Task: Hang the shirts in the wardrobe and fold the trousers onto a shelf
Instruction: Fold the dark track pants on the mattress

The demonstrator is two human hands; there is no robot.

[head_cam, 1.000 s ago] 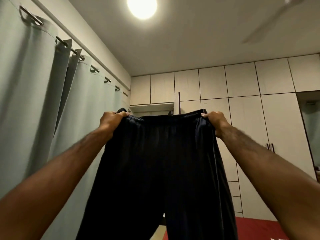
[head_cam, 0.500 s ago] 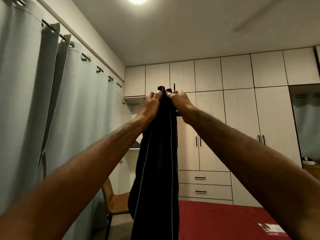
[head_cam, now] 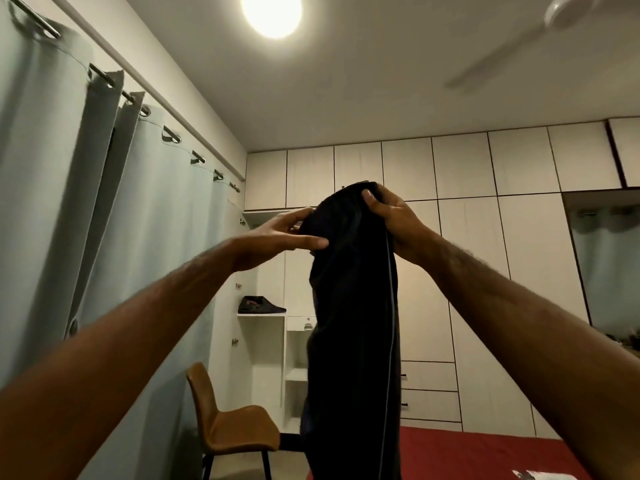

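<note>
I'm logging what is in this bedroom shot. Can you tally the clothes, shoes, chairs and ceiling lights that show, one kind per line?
Trousers, dark, held up by the right hand, left hand alongside: 1
Dark shoe on a wardrobe shelf: 1
Brown chair: 1
Ceiling light: 1
Total: 4

Curtain [head_cam: 69, 209]: pale, hangs on a rail at left.
Chair [head_cam: 232, 427]: brown, beside the curtain.
Ceiling light [head_cam: 271, 12]: lit.
Bed cover [head_cam: 467, 455]: red, lower right.
</note>
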